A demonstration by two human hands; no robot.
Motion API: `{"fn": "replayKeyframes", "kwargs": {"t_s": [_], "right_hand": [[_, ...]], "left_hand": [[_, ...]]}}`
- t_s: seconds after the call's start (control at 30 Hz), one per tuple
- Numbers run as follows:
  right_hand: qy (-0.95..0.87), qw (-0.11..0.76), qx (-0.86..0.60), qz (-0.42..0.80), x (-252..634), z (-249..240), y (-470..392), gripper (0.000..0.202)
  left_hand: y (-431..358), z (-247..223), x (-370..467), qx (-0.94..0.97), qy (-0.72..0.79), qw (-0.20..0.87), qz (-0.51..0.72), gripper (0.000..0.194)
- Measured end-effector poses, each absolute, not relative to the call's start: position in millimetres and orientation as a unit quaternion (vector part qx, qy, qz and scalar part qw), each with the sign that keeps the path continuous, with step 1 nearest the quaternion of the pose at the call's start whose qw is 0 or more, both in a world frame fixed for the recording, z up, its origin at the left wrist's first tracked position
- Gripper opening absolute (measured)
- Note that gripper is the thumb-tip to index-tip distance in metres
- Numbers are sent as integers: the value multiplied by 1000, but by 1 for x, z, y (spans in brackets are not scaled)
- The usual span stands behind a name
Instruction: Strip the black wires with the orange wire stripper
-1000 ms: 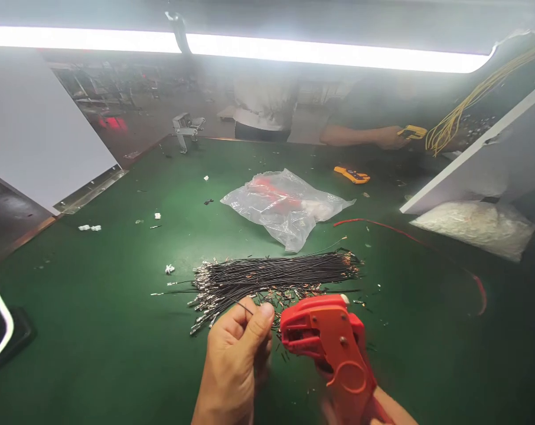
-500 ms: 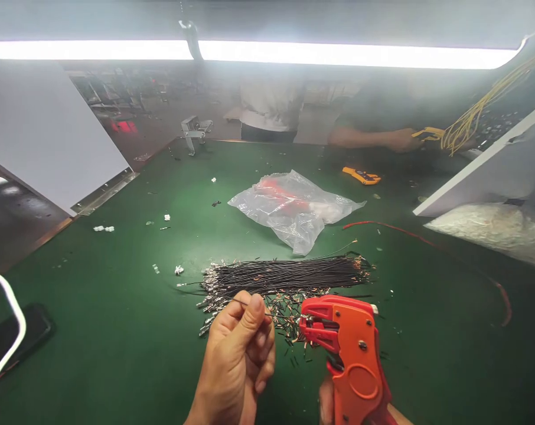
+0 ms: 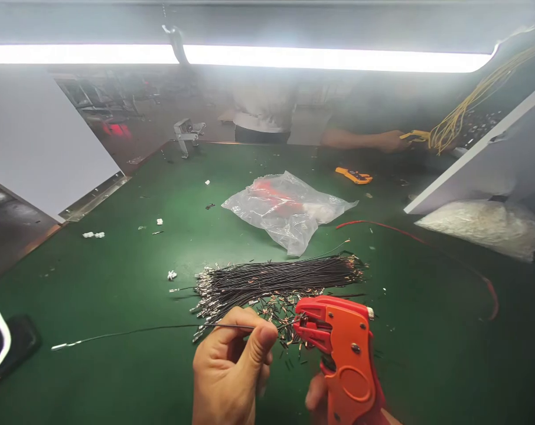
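Note:
Between thumb and forefinger, my left hand (image 3: 236, 366) pinches a thin black wire (image 3: 152, 328). A metal terminal tips the wire's far left end, and its right end points at the tool's jaws. My right hand (image 3: 317, 394), mostly hidden, is wrapped round the handle of a red and orange wire stripper (image 3: 345, 354). The stripper's jaws face left, close to my left fingertips. Behind both hands lies a bundle of black wires (image 3: 276, 276) with terminals on the left and bare copper at the right. Short insulation scraps (image 3: 289, 342) are scattered in front of it.
A clear plastic bag (image 3: 289, 209) with red and white contents lies mid-table. Behind it is a yellow tool (image 3: 354, 176). A red wire (image 3: 453, 260) curves at right, near a bag of pale parts (image 3: 484, 227). Across the table, a person's hand (image 3: 389, 141) holds a yellow tool by yellow wires.
My left hand has moved slightly right and down, closer to the stripper's jaws. The wire's long left end with its terminal now shows, stretching left. The view has shifted a little.

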State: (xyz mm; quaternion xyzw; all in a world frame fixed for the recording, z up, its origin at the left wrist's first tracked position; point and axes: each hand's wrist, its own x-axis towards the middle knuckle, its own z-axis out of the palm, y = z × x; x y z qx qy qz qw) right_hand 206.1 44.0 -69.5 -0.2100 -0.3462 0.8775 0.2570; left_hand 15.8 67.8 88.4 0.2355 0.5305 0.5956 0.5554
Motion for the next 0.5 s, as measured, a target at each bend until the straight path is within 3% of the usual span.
{"fn": "replayKeyframes", "kwargs": {"t_s": [0.2,0.33,0.5], "right_hand": [[-340,233,-216,885,216,-65,45,77],[-344,212,-217,889,207,-61,45,54],[-354,212,-214,886,197,-40,54,27]], "left_hand": [[63,86,15,274,582,503,577,44],[59,81,14,354,573,447,589,36],[57,70,11,508,548,304,591,26]]}}
